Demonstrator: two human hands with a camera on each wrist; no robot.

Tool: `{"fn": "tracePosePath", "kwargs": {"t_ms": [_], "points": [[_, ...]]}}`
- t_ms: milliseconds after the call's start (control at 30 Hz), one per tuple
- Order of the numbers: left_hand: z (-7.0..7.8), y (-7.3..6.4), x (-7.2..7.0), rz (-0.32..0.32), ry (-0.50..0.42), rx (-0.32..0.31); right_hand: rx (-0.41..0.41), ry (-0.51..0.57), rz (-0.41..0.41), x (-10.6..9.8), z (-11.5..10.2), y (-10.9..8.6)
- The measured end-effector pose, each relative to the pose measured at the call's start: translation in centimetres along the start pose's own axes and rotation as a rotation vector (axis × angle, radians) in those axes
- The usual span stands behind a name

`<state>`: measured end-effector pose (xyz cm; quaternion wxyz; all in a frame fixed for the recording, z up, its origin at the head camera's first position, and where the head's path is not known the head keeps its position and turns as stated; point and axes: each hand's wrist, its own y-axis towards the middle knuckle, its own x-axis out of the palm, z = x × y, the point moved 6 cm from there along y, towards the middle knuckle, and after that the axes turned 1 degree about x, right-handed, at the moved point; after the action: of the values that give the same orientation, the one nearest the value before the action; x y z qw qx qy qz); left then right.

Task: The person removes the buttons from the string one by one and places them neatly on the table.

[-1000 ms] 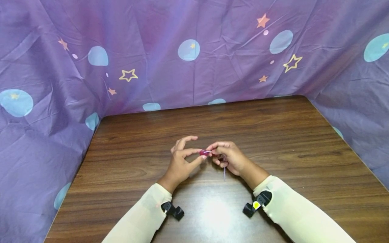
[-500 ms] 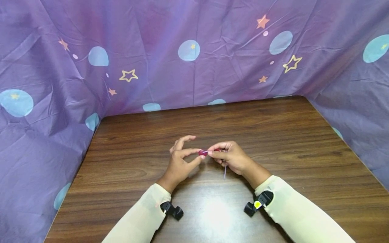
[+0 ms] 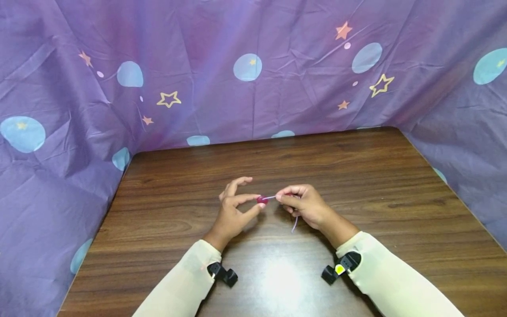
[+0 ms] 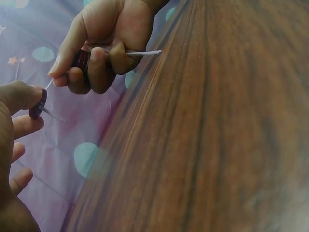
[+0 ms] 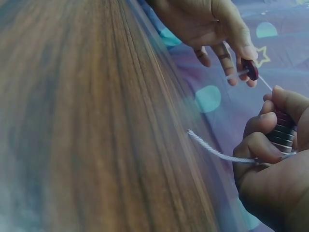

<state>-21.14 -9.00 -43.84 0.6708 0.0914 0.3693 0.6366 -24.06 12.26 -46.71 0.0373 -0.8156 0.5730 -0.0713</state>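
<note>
Between thumb and index finger, my left hand [image 3: 233,210] pinches a round dark red button [image 3: 261,200], its other fingers spread away. A pale lilac string [image 3: 270,197] passes through the button, and a short end pokes out on its far side in both wrist views. My right hand [image 3: 308,206] pinches that string a little to the right of the button. Its curled fingers also hold a stack of dark red buttons [image 5: 282,133], partly hidden by the fingers. The string's tail [image 5: 212,151] hangs out below that hand. Both hands are above the table.
A brown wood-grain table [image 3: 178,171] lies beneath the hands, with a bright glare near its front. Purple cloth [image 3: 214,66] printed with stars and blue ovals hangs behind it and at both sides. Black wrist cameras [image 3: 222,274] sit on both sleeves.
My right hand has moved slightly right, away from the left hand, so more string shows between them. My left hand, with the button, has shifted a little left.
</note>
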Motion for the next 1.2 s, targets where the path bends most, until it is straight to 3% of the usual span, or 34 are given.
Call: {"fn": "tracePosePath", "kwargs": {"t_ms": [433,767,1200], "points": [[-0.5,0.0,-0.4,0.002,-0.008,0.012,-0.079,-0.005,0.064,-0.7,-0.4,-0.5],[-1.2,0.3,-1.4,0.022,0.035,0.008,-0.119,0.020,0.104,-1.6,-0.6,-1.0],[-3.5,0.6,-2.5,0.016,0.046,-0.126,-0.142,0.057,0.093,-1.8,-0.5,-1.4]]}}
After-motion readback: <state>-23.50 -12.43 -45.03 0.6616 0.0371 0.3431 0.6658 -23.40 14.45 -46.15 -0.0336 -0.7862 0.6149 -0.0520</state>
